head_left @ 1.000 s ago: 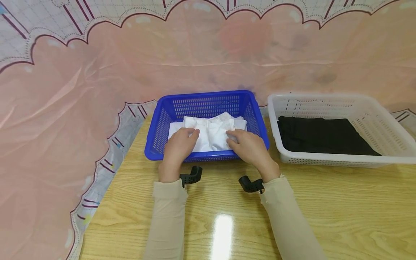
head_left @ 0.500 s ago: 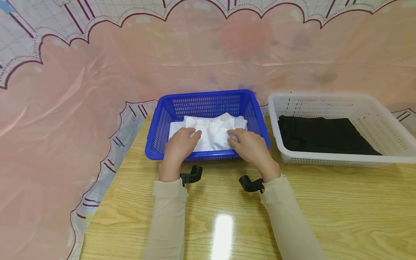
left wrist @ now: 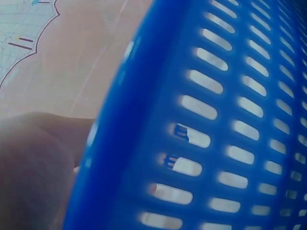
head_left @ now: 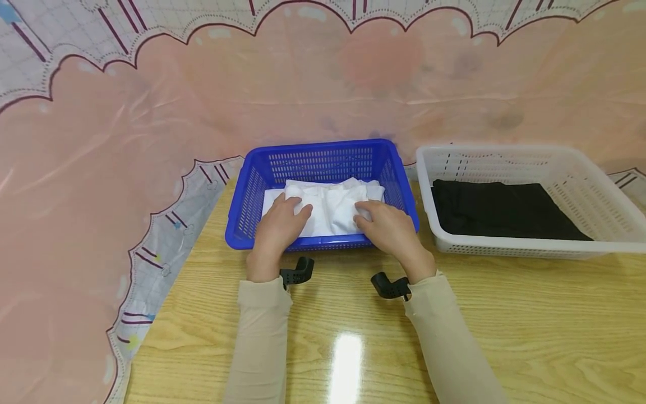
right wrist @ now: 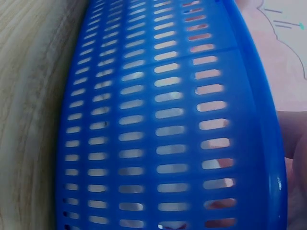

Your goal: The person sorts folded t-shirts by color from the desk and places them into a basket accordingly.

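Observation:
A blue slotted plastic basket (head_left: 323,148) stands at the back of the table with folded white cloth (head_left: 330,210) in it. Over its near left part reaches my left hand (head_left: 277,227), fingers resting on the cloth, thumb apart from the index finger. My right hand (head_left: 391,227) touches the cloth's right side in the same way, with a gap between thumb and index finger. The lower fingers of both hands are hidden. In the wrist views the basket wall (left wrist: 129,148) blocks the cloth, and only part of the right hand (right wrist: 296,139) shows beyond the rim.
To the right stands a white slotted basket (head_left: 504,150) holding folded black cloth (head_left: 499,210). A pink patterned sheet (head_left: 303,90) hangs behind the wooden table (head_left: 504,325) and along its left side. Black wrist mounts (head_left: 298,273) sit at both wrists.
The white cloth's raised top fold has sunk a little, and its right corner has shifted slightly right. Both hands stay almost in place, the left index finger edging slightly up the cloth.

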Action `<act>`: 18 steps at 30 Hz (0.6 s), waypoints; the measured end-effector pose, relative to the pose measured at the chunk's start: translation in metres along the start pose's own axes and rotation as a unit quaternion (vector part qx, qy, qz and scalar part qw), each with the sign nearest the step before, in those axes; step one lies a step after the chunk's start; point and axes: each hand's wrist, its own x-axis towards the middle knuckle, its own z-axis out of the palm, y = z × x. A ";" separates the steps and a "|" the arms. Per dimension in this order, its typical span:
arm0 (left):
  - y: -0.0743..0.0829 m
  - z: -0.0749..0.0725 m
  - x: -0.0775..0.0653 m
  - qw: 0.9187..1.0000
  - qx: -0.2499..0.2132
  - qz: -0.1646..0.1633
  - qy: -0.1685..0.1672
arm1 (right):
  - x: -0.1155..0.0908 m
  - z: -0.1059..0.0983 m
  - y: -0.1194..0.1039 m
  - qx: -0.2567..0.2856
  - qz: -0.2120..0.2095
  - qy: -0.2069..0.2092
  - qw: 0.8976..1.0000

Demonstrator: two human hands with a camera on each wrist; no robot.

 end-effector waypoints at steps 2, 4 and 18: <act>-0.001 0.000 0.000 1.000 0.000 -0.001 0.000 | -0.001 -0.001 0.000 0.001 0.000 -0.004 1.000; -0.001 0.000 0.000 1.000 0.003 0.001 0.003 | -0.001 -0.002 -0.001 0.004 -0.002 -0.009 1.000; -0.002 0.003 -0.002 1.000 0.014 0.004 0.015 | -0.005 0.000 -0.001 0.012 0.015 -0.006 1.000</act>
